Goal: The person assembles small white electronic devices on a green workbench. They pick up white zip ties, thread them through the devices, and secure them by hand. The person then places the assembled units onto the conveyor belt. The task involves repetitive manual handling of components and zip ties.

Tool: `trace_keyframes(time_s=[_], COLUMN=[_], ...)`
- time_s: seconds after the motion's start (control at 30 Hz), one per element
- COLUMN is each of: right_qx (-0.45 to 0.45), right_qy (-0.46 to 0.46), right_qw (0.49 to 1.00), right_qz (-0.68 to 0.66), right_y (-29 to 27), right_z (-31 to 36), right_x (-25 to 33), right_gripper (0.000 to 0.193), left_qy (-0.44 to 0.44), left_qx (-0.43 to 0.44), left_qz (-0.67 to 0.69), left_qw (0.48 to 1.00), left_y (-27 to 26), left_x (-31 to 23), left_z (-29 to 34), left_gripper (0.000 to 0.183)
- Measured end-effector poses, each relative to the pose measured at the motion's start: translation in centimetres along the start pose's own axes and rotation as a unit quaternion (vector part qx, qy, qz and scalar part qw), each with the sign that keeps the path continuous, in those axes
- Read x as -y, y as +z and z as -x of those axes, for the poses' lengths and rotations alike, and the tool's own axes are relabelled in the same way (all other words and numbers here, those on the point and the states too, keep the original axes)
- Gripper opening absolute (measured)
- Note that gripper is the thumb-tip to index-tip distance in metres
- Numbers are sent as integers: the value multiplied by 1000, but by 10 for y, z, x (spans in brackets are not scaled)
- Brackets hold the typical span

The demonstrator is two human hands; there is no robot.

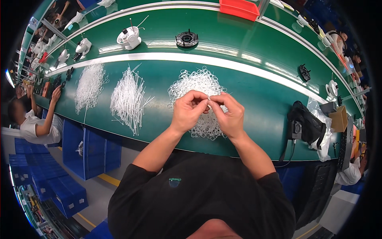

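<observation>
Over a heap of looped white cable ties (199, 81), my left hand (188, 110) and my right hand (230, 115) meet fingertip to fingertip. Both are closed in a pinch on a small white piece (209, 98), which looks like a cable tie. My fingers cover most of it. To the left lies a pile of straight white cable ties (128, 97), with some ends sticking out toward the hands. Farther left is another heap of thin white ties (90, 87), some of them looped.
Beyond the green worktable (262, 103), a belt carries a black round part with prongs (186, 39) and a white fan-like housing (129, 38). A red tray (239, 8) stands at the back. A black bag (304, 121) lies at right. Another person (39, 125) works at far left.
</observation>
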State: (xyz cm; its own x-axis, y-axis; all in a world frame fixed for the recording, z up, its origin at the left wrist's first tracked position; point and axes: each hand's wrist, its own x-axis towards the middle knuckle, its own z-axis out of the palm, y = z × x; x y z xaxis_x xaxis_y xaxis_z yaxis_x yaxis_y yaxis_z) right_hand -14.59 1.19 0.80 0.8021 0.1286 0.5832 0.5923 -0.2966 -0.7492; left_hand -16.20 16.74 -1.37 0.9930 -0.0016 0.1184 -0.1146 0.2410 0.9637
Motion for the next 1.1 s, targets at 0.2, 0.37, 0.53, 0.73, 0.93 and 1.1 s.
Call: trace_keyframes(time_s=[0.2, 0.37, 0.53, 0.73, 0.93, 1.1], right_qx=[0, 42, 34, 88, 80, 80], right_qy=[92, 60, 139, 154, 108, 113], right_qw=[994, 997, 989, 984, 990, 989], right_qz=[-51, -19, -36, -6, 46, 49], right_y=[-2, -4, -3, -4, -12, -13], right_z=[-3, -6, -1, -5, -4, -1], right_x=[8, 12, 6, 0, -8, -11], right_gripper=[9, 13, 12, 11, 10, 9], left_qy=[22, 4, 43, 81, 62, -71], left_qx=[32, -14, 6, 50, -148, -162], left_qz=[-75, -31, -121, -253, -576, -685], left_qw=[996, 999, 992, 963, 801, 706], left_y=[-3, 2, -3, -25, -139, -190], left_x=[2, -1, 3, -10, -18, -20], left_z=[0, 1, -2, -13, -62, -66], left_gripper=[10, 9, 11, 14, 13, 11])
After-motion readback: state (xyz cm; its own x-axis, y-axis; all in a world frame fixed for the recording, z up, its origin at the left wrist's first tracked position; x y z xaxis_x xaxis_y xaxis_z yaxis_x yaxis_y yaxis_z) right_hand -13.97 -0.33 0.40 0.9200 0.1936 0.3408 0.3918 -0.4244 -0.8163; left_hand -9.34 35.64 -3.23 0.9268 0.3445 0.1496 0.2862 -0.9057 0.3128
